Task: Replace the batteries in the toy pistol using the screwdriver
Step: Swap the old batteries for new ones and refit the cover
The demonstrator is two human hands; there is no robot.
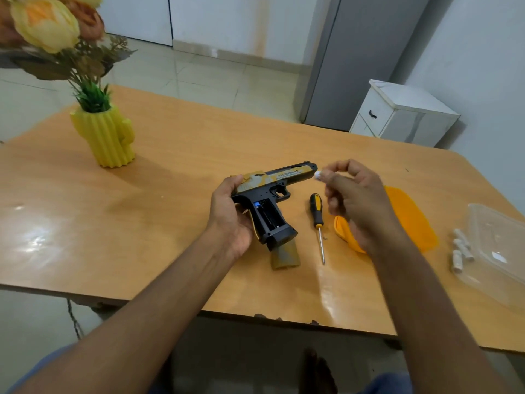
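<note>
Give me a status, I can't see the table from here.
Left hand grips toy pistol, battery bay open. Right hand pinches a battery. Screwdriver lies on table, nothing blocking.

Right hand (350, 194) hides most of orange lid (409, 220); pinched white item (318, 175) blurred; clear container (494, 251) cut at right edge.

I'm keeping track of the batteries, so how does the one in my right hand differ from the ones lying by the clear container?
The battery in the right hand is pinched at the fingertips, above the table; the loose batteries lie on the table. The held battery is single; the loose batteries form a small group. The held battery is next to the toy pistol's muzzle; the loose ones sit far right beside the clear container. Both look pale and small.
</note>
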